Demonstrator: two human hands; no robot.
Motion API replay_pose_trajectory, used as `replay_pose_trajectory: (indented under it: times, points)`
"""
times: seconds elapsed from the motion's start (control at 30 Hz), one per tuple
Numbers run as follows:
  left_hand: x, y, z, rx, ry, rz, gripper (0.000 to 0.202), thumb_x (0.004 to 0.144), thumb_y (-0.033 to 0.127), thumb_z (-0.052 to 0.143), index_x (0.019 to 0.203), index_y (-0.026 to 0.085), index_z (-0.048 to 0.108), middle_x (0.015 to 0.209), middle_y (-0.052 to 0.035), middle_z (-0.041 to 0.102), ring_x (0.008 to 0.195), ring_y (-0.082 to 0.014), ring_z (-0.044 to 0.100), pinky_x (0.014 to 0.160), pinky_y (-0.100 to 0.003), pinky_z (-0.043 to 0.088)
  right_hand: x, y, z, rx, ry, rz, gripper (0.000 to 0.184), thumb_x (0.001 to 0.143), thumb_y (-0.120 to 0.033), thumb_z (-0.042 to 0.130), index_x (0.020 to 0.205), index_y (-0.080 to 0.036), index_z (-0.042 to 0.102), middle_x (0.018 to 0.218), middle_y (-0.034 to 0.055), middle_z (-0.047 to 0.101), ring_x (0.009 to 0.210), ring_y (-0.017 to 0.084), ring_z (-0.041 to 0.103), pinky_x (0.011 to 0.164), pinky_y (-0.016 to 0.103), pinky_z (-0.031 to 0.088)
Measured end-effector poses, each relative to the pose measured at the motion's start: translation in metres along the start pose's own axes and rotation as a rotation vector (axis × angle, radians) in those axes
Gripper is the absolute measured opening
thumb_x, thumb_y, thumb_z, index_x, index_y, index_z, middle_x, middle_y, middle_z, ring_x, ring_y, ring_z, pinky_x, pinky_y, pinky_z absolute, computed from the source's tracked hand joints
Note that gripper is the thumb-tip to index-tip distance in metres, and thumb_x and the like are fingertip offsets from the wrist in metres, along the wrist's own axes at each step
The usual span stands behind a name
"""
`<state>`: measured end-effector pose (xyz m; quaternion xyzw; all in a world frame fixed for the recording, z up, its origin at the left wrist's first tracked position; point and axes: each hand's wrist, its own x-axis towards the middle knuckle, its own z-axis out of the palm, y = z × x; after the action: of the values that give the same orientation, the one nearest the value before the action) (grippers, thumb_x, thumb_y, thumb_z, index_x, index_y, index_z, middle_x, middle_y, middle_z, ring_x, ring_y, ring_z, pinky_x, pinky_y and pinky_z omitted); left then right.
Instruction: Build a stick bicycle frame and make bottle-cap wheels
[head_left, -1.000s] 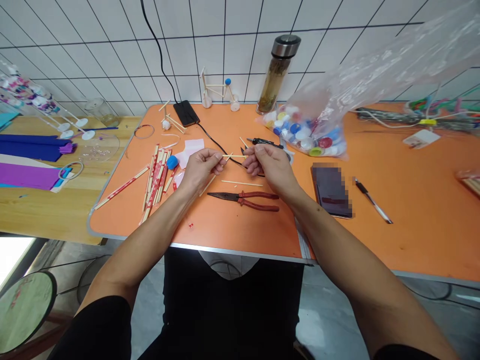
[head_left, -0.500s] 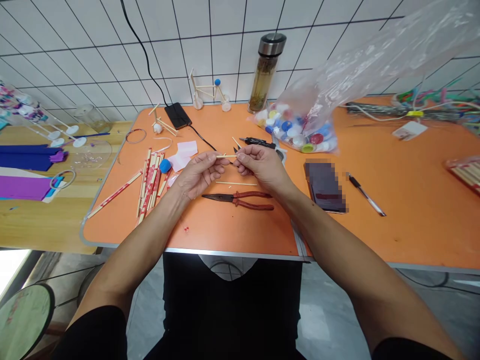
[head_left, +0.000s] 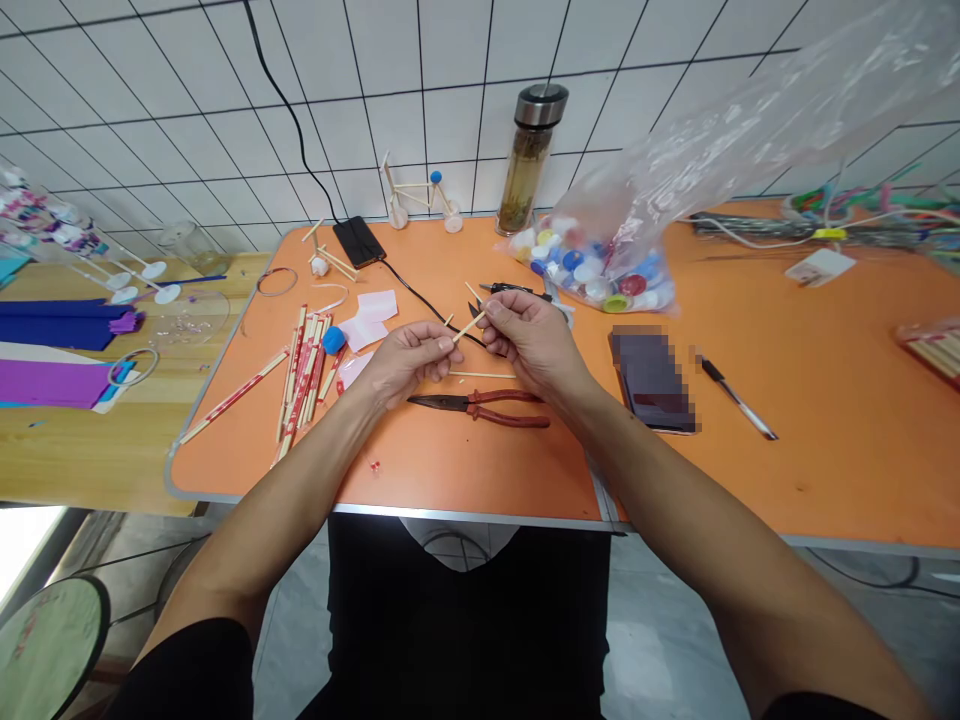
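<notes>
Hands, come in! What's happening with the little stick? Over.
Both grips shut: left hand and right hand pinch the thin wooden stick. Stick tilted, off the orange table. Red-handled pliers lie near the hands, untouched.

Orange table is carrying red-handled pliers near its front middle, with a thin loose stick lying just beyond them. Wrapped chopsticks are lying in a scatter to the left beside a blue cap, while a dark phone and a pen are lying to the right. A bag of bottle caps, a glass bottle and a small stick frame are sitting along the far edge.
</notes>
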<state>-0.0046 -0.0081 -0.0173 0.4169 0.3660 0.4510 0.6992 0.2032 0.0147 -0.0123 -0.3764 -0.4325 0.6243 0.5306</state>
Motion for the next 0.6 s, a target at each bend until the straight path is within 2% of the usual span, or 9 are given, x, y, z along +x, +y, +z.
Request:
replay_pose_trajectory:
  times: [0.13,0.33,0.43,0.53,0.6]
  points:
    - [0.000,-0.002,0.005,0.057,0.029,-0.003,0.051,0.065,0.046,0.110,0.086,0.014,0.074,0.072,-0.0025,0.078,0.049,-0.0061,0.060,0.045,-0.017,0.043,-0.003,0.003,0.004,-0.050,-0.027,-0.043,0.066,0.064,-0.074,0.103,0.089,-0.021,0.072,0.085,0.0005,0.075,0.066,0.008,0.063,0.060,0.021,0.056]
    - [0.000,-0.002,0.011,0.067,0.083,0.068,0.054,0.062,0.050,0.109,0.082,0.015,0.073,0.070,-0.0012,0.075,0.048,-0.0058,0.058,0.046,-0.018,0.040,-0.013,0.006,0.011,-0.130,-0.169,0.022,0.058,0.072,-0.067,0.102,0.090,-0.019,0.076,0.078,-0.0001,0.073,0.072,0.011,0.068,0.067,0.023,0.059]
    - [0.002,-0.006,0.010,0.104,0.102,0.084,0.052,0.065,0.053,0.107,0.082,0.016,0.073,0.069,-0.0003,0.074,0.048,-0.0059,0.055,0.045,-0.020,0.037,-0.015,0.005,0.013,-0.141,-0.175,0.024,0.055,0.075,-0.066,0.101,0.090,-0.019,0.076,0.079,0.0001,0.074,0.075,0.012,0.069,0.070,0.024,0.059]
    - [0.002,-0.009,0.008,0.202,0.102,0.111,0.052,0.071,0.057,0.103,0.081,0.018,0.072,0.070,-0.0001,0.072,0.049,-0.0072,0.054,0.048,-0.022,0.039,-0.015,0.002,0.013,-0.172,-0.151,0.022,0.053,0.074,-0.063,0.102,0.087,-0.020,0.074,0.076,-0.0004,0.073,0.072,0.013,0.068,0.068,0.024,0.058]
    - [0.000,-0.006,0.007,0.312,0.131,0.205,0.051,0.071,0.055,0.105,0.088,0.019,0.074,0.083,-0.0030,0.078,0.059,-0.0098,0.060,0.054,-0.023,0.045,-0.015,0.001,0.012,-0.177,-0.139,0.033,0.051,0.075,-0.062,0.101,0.083,-0.020,0.072,0.072,-0.0008,0.071,0.068,0.011,0.064,0.065,0.023,0.054]
